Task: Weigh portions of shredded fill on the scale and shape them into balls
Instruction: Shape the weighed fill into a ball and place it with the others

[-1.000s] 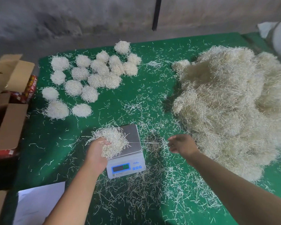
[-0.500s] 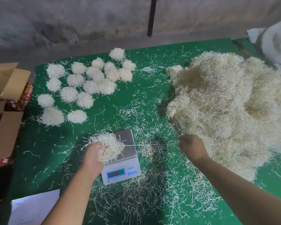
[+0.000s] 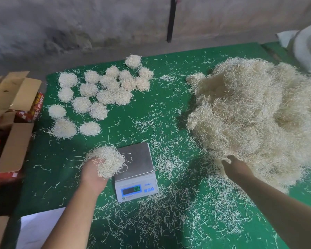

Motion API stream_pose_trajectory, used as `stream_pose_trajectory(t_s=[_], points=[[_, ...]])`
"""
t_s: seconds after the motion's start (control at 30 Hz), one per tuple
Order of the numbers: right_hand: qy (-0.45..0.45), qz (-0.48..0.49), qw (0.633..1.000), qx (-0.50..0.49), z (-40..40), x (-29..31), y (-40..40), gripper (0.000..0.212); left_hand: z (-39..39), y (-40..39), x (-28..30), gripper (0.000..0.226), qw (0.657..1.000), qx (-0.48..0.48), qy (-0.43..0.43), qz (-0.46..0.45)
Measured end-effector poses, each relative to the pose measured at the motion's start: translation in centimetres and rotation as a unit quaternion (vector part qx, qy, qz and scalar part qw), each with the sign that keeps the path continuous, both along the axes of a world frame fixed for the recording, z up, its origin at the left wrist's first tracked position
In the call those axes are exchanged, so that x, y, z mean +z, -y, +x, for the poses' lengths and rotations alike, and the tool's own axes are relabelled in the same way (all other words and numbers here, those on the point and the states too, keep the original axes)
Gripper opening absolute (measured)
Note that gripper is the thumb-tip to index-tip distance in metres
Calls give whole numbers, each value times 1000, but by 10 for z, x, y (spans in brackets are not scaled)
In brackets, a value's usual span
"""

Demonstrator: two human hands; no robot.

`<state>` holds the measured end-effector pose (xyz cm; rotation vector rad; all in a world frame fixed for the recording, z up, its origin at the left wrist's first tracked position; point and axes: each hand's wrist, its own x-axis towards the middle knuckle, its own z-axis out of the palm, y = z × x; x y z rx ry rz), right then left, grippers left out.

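– What's that stuff made of?

– Thin, pale, wiry strands, like shredded paper or straw. The big heap (image 3: 255,119) on the right of the table (image 3: 151,112) is loose and fluffy, with no real shape.

– And the round ones at the back left?

– Those are balls (image 3: 97,90), about twenty of them, fuzzy and roughly round, some touching, some apart. Stray strands (image 3: 169,212) lie all over the near half of the table.

– What has the person got?

– The left hand (image 3: 92,177) grips a tuft (image 3: 106,161) of the same fill, fingers curled into it. The tuft hangs over the left edge of the scale (image 3: 136,172); I can't tell whether it touches the pan. The right hand (image 3: 236,168) is at the heap's near edge, fingers loosely spread, holding nothing that I can see.

– The scale?

– Small and white, with a dull square metal pan, blue buttons and a lit display whose digits are too blurred to read.

– And the table itself?

– Covered in green cloth, felt-like. A white sheet (image 3: 41,229) lies at the near left corner. Open cardboard boxes (image 3: 11,97) with red printing stand off its left side, a rough grey wall (image 3: 79,24) with a dark pole (image 3: 171,20) stands behind, and something white (image 3: 307,45) sits at far right.
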<state>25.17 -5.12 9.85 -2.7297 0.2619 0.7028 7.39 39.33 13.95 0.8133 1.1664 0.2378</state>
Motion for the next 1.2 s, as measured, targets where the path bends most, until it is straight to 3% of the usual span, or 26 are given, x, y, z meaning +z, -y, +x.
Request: stream_pose_trajectory(t_s=[0.07,0.13,0.2,0.27,0.33,0.4,0.5,0.57,0.6,0.67,0.7,0.77,0.87,0.97,1.0,1.1,1.2], points=[[-19,-21,999,39,-11,-1,-20,63,5,13,0,32,999,-31,10,-3],[0,-10,998,66,-20,-1,-47,59,8,27,2,33,998,-54,0,-9],[1,40,995,92,-26,3,-80,57,11,39,5,35,997,-74,-11,-12],[-58,146,985,76,-34,10,-119,58,15,49,7,35,996,-84,-19,-17],[-180,322,930,-19,-46,28,-157,62,18,59,12,31,995,-89,-32,-18],[-288,469,829,-104,-58,48,-190,67,20,70,12,28,995,-92,-42,-16],[-368,546,747,-90,-72,73,-226,86,23,88,16,28,984,-151,-69,69],[-375,559,736,-74,-75,86,-243,99,24,96,20,21,958,-210,-84,177],[-365,559,741,-77,-75,88,-249,105,24,97,20,23,927,-259,-104,252],[-348,569,741,-75,-79,91,-262,118,25,97,18,70,849,-343,-156,371],[-335,579,738,-87,-81,90,-267,125,27,100,22,84,836,-355,-161,386],[-312,591,734,-117,-83,85,-271,133,30,102,33,92,837,-354,-128,396],[-312,579,739,-146,-81,80,-276,129,23,96,45,91,864,-368,-35,341],[-294,545,767,-170,-68,80,-278,84,0,83,62,95,889,-373,30,265],[-286,542,771,-174,-64,81,-278,74,-6,79,68,92,911,-342,54,223],[-278,549,767,-181,-62,91,-278,86,-14,65,65,65,984,-155,89,12],[-275,540,783,-141,-71,97,-281,88,-20,67,46,67,977,-102,41,-183]])
